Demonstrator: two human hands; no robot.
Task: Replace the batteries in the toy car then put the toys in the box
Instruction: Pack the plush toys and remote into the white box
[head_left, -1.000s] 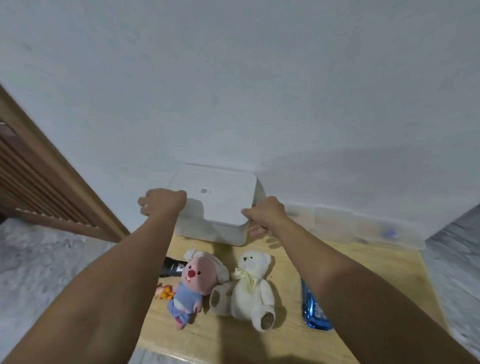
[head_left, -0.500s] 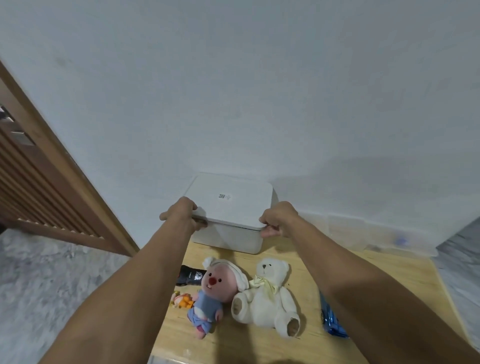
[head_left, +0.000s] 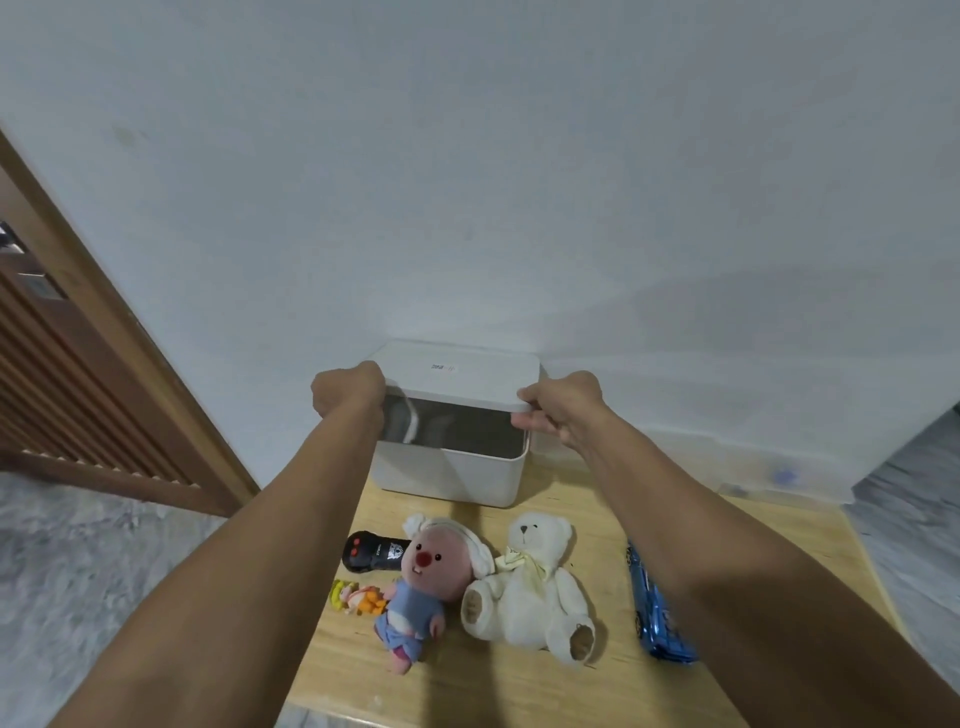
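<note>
A white box (head_left: 447, 478) stands at the back of the wooden table (head_left: 519, 680), against the wall. Its white lid (head_left: 457, 374) is raised above the box, showing the dark inside. My left hand (head_left: 348, 389) grips the lid's left edge and my right hand (head_left: 561, 410) grips its right edge. In front of the box lie a pink plush in blue clothes (head_left: 421, 587), a white teddy bear (head_left: 530, 582), a small orange and yellow toy (head_left: 358, 597) and a black remote-like object (head_left: 371, 552). A blue toy car (head_left: 657, 613) lies under my right forearm, partly hidden.
A white wall rises right behind the box. A slatted wooden door (head_left: 78, 395) stands at the left. Grey marbled floor (head_left: 78, 582) lies on both sides of the table. A clear plastic container (head_left: 779, 467) sits low against the wall at the right.
Both hands have lifted the lid off the box, so its inside now shows. A second ago the lid lay closed on the box.
</note>
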